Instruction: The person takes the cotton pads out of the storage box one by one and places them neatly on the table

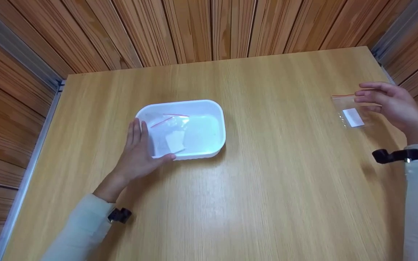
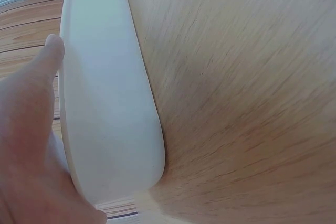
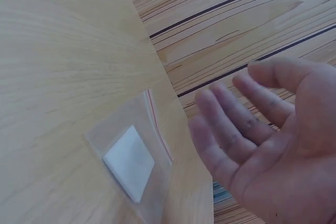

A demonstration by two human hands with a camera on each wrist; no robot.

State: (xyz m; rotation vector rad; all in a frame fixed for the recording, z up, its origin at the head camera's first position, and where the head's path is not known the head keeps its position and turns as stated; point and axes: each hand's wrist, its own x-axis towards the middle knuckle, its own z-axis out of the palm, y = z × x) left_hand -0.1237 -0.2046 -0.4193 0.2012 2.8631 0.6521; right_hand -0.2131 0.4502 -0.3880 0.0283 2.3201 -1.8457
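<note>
My left hand [image 1: 135,156] rests against the near left corner of a white plastic tub [image 1: 214,152], fingers straight along its left side and thumb on the front rim. In the left wrist view the thumb touches the rim of the tub [image 2: 107,87]. Inside the tub lie clear zip bags [image 1: 176,125] with red seal lines and a white piece [image 1: 175,141]. My right hand [image 1: 394,103], fingers loosely bent and holding nothing, hovers over the right edge of another clear zip bag [image 1: 339,103]. That bag holds a flat white square [image 3: 130,163] and lies on the table.
The wooden table [image 1: 267,181] carries the tub left of middle and the single bag at far right. Wood-plank walls [image 1: 194,29] stand behind and at both sides. Metal rails [image 1: 31,166] run along the side edges.
</note>
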